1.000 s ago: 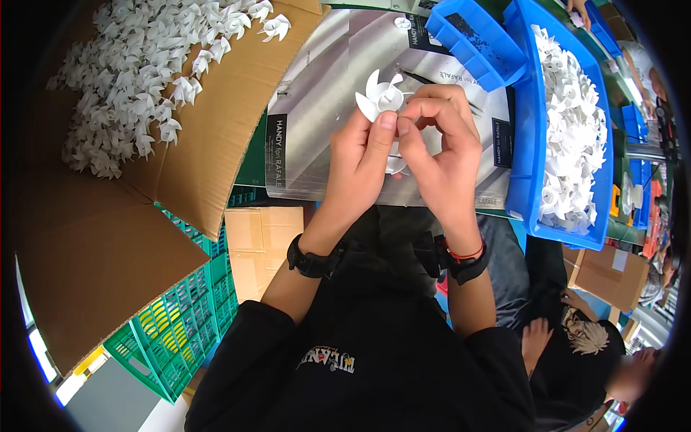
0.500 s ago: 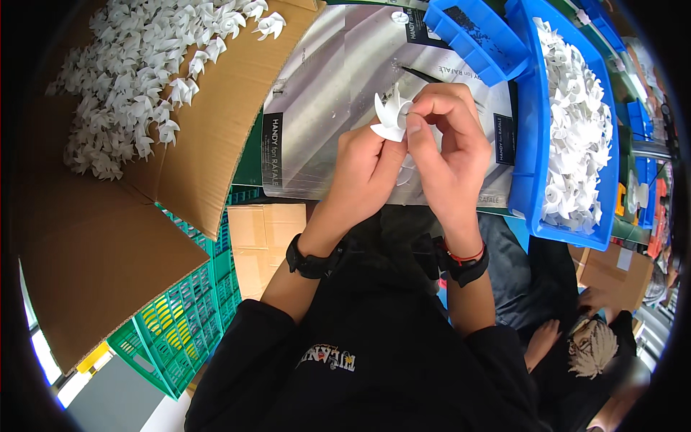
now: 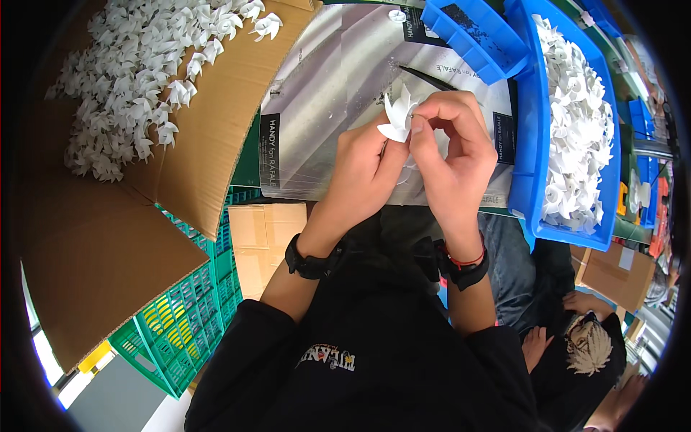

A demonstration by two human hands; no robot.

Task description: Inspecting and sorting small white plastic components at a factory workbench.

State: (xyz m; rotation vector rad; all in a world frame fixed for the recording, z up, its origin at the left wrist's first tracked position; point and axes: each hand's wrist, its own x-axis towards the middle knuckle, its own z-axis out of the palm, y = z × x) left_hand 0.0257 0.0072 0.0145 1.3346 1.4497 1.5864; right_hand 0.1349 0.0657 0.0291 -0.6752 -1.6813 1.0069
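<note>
Over the middle of the work surface, a small white fan blade [image 3: 398, 114] with curved vanes is held between my two hands. My left hand [image 3: 366, 162] pinches it from below and the left, fingers curled. Thumb and index finger of my right hand [image 3: 458, 147] close at the right side of its hub. A thin dark piece shows just under the blade by my left fingers; its kind is unclear. Behind my right hand a dark, slender pointed tool [image 3: 426, 76], perhaps tweezers, lies on the printed sheet [image 3: 309, 93].
At the right, a blue bin [image 3: 529, 173] holds many white fan blades [image 3: 576, 137]. A smaller blue tray [image 3: 497, 66] contains tiny black parts. On the left, a cardboard box [image 3: 205, 144] bears a heap of blades [image 3: 137, 79], above a green crate [image 3: 173, 324]. Another person's hand [image 3: 536, 347] shows lower right.
The fan blade has turned and tilted between my fingers and shifted slightly right. My right hand has moved slightly right and down. At lower right, the other person's hands have moved.
</note>
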